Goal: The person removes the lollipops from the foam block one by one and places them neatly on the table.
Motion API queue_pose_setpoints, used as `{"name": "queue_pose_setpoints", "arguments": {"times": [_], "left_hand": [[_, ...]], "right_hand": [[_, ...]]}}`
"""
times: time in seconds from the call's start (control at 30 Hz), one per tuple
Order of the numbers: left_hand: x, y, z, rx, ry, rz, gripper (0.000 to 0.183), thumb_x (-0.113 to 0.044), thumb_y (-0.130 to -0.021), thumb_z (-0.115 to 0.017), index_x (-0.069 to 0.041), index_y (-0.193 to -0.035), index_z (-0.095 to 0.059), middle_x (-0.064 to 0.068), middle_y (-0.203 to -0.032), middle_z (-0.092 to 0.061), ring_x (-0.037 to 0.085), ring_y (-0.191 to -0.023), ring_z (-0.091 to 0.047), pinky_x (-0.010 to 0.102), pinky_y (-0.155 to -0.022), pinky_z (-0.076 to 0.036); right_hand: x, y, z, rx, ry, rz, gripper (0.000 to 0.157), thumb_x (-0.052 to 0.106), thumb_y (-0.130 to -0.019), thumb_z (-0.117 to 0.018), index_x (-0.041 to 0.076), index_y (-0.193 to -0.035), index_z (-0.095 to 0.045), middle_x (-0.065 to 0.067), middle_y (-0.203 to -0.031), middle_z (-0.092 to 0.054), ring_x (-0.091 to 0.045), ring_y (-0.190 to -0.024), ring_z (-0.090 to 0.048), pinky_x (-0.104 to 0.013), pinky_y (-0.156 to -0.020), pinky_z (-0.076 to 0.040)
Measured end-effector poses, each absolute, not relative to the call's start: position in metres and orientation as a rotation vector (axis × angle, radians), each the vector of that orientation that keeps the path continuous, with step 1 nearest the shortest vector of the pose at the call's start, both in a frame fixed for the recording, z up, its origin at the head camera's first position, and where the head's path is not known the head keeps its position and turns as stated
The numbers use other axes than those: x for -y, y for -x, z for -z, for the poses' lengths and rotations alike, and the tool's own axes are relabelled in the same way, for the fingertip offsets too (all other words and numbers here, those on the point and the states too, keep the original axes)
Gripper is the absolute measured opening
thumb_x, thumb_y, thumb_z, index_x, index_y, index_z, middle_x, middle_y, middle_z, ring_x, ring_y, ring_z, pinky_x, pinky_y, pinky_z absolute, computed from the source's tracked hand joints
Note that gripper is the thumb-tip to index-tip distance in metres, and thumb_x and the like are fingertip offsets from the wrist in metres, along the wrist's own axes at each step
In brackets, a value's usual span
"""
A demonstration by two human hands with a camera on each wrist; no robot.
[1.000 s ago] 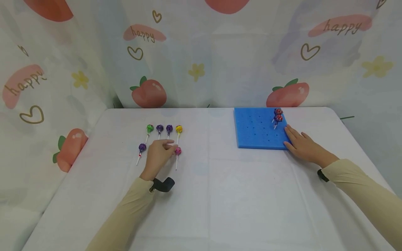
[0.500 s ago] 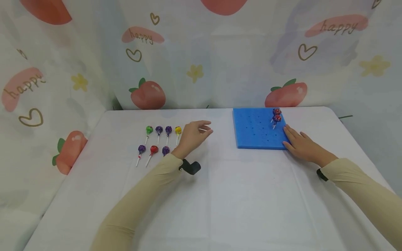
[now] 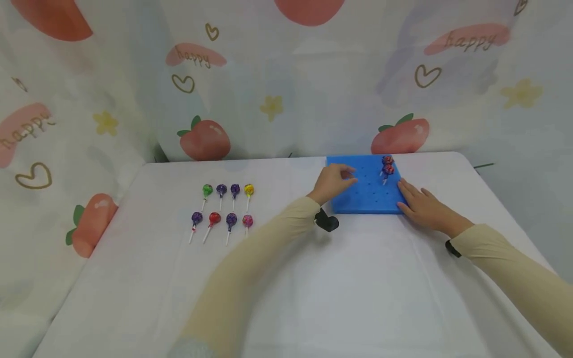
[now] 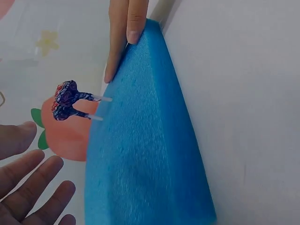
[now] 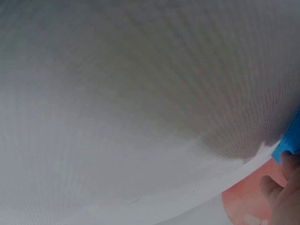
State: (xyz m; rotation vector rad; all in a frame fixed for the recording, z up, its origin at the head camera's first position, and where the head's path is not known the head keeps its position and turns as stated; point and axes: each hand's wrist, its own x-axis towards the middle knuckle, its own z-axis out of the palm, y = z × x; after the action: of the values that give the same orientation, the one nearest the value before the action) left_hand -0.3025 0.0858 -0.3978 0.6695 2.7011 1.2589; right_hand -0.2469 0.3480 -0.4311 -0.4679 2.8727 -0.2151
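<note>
A blue foam board (image 3: 358,206) with small holes lies toward the far right of the table. Two lollipops (image 3: 387,170) with red and dark wrappers stand by their sticks near its far right corner. My left hand (image 3: 332,182) hovers over the board's left part. In the left wrist view its fingers (image 4: 44,171) are spread and hold nothing, apart from the two lollipops (image 4: 65,101). My right hand (image 3: 425,209) rests against the board's right edge with its fingers extended. Only part of the right hand (image 5: 286,187) shows in the right wrist view.
On the table's left lie several lollipops in two rows. The back row includes a green one (image 3: 207,190) and a yellow one (image 3: 248,189); the front row includes a red one (image 3: 215,218) and a pink one (image 3: 248,221). A printed curtain (image 3: 313,89) hangs behind the white table (image 3: 349,288).
My left hand has moved right, from beside the lollipop rows to over the blue board, carrying nothing. The right hand stays at the board's edge. The head view has shifted slightly.
</note>
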Motion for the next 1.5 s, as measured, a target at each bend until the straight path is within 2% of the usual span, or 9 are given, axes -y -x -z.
{"name": "queue_pose_setpoints", "arguments": {"times": [0.2, 0.4, 0.73, 1.0, 1.5], "left_hand": [[-0.117, 0.312, 0.408, -2.671, -0.609, -1.322, 0.031, -0.023, -0.089, -0.064, -0.008, -0.116, -0.066, 0.003, -0.110, -0.070, 0.014, -0.104, -0.061, 0.020, -0.085, -0.049], [-0.141, 0.317, 0.415, -2.714, -0.555, -1.261, 0.030, -0.027, -0.089, -0.065, -0.012, -0.115, -0.067, -0.001, -0.108, -0.070, 0.009, -0.099, -0.061, 0.016, -0.080, -0.049], [-0.169, 0.315, 0.418, -2.746, -0.494, -1.171, 0.029, -0.030, -0.089, -0.065, -0.018, -0.114, -0.068, -0.006, -0.111, -0.069, 0.005, -0.104, -0.063, 0.017, -0.086, -0.050], [-0.179, 0.317, 0.417, -2.739, -0.534, -1.139, 0.029, -0.029, -0.089, -0.064, -0.015, -0.114, -0.068, -0.005, -0.109, -0.070, 0.006, -0.104, -0.063, 0.017, -0.087, -0.050], [-0.184, 0.320, 0.415, -2.733, -0.471, -1.118, 0.024, -0.029, -0.089, -0.063, -0.020, -0.110, -0.071, -0.007, -0.105, -0.072, 0.005, -0.104, -0.063, 0.019, -0.093, -0.047]], "right_hand": [[-0.343, 0.245, 0.430, -2.879, 0.457, 0.226, 0.070, 0.033, -0.100, -0.039, -0.012, -0.145, -0.009, -0.032, -0.152, -0.010, -0.047, -0.140, -0.011, -0.066, -0.110, -0.007], [-0.345, 0.244, 0.429, -2.897, 0.461, 0.215, 0.069, 0.031, -0.100, -0.039, -0.013, -0.145, -0.011, -0.033, -0.151, -0.011, -0.048, -0.140, -0.013, -0.066, -0.110, -0.008], [-0.347, 0.243, 0.432, -2.920, 0.471, 0.197, 0.068, 0.031, -0.100, -0.039, -0.013, -0.144, -0.012, -0.034, -0.151, -0.013, -0.049, -0.139, -0.016, -0.066, -0.109, -0.011], [-0.348, 0.242, 0.430, -2.927, 0.475, 0.213, 0.068, 0.032, -0.100, -0.039, -0.013, -0.144, -0.012, -0.034, -0.151, -0.013, -0.049, -0.139, -0.015, -0.066, -0.109, -0.011], [-0.347, 0.242, 0.430, -2.914, 0.475, 0.218, 0.068, 0.031, -0.100, -0.039, -0.012, -0.145, -0.011, -0.032, -0.152, -0.011, -0.048, -0.139, -0.015, -0.066, -0.109, -0.011]]}}
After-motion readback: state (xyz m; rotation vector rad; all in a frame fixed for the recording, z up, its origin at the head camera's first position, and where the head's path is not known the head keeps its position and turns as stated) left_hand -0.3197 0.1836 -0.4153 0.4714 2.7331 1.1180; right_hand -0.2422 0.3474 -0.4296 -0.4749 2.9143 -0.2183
